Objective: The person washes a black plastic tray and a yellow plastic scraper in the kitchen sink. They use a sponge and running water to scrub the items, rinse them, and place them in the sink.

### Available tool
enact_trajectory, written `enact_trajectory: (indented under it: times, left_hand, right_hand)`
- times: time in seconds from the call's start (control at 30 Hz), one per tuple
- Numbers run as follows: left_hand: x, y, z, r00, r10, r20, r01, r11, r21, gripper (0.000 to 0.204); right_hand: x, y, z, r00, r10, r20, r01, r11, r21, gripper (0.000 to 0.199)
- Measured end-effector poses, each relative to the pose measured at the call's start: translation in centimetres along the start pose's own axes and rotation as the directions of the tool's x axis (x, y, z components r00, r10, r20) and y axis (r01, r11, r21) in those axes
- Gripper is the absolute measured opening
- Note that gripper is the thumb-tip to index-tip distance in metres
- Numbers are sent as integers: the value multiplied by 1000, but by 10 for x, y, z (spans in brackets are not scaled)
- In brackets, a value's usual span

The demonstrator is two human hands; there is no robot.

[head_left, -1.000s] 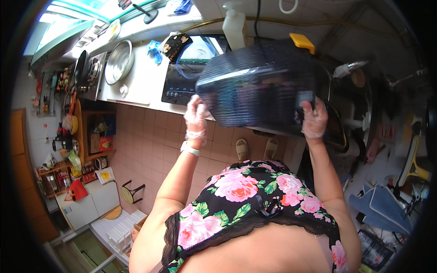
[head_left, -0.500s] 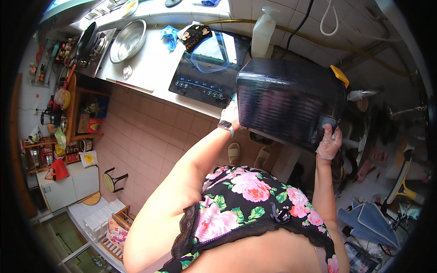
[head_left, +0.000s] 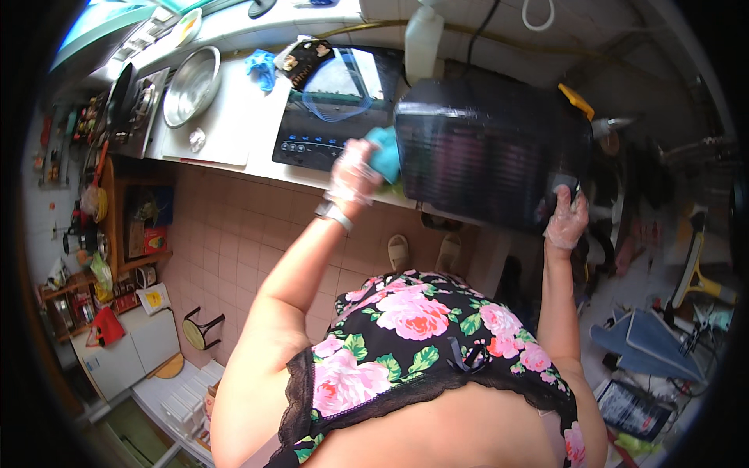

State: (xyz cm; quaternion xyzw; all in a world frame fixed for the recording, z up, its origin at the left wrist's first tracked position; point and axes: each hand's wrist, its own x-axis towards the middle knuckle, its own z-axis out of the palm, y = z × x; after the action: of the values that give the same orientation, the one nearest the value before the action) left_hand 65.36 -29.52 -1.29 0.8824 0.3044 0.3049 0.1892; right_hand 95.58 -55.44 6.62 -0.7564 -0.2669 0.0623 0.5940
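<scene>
A large, glossy black box-shaped thing (head_left: 491, 156) stands tilted at the counter's right part; its exact kind does not show. In a clear plastic glove, my right hand (head_left: 566, 217) grips its near right corner beside a small grey patch. My left hand (head_left: 355, 173), gloved as well and with a watch (head_left: 334, 212) at the wrist, is closed on a teal cloth (head_left: 384, 154). That cloth is against or just beside the box's left side, slightly blurred. A yellow piece (head_left: 576, 101) shows at the box's far right corner.
Left of the box lies a black induction cooktop (head_left: 312, 129), with a dark patterned cloth (head_left: 306, 61) on it. Farther left are a blue cloth (head_left: 261, 70) and a steel basin (head_left: 192, 86). A white pump bottle (head_left: 423, 43) stands behind. Blue fabric items (head_left: 647, 343) lie low at right.
My left hand has moved left from the box's near left corner, and the teal cloth in it now shows. My right hand keeps its grip on the corner. The whole view has shifted slightly.
</scene>
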Motion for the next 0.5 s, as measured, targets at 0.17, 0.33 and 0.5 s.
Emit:
enact_trajectory:
  times: [0.17,0.33,0.5]
  left_hand:
    - [63,-65,-48,990,-89,-110,106,980,166,50]
    - [77,-120,-41,881,-404,-246,452,871,191,70]
    - [34,-81,-9,1000,-21,-12,23,950,311,77]
  right_hand:
    - [-2,2,3,999,23,-43,-23,1000,0,33]
    - [-16,-18,30,998,-67,-15,67,998,2,30]
    - [-20,-11,48,994,-103,-32,101,994,-42,28]
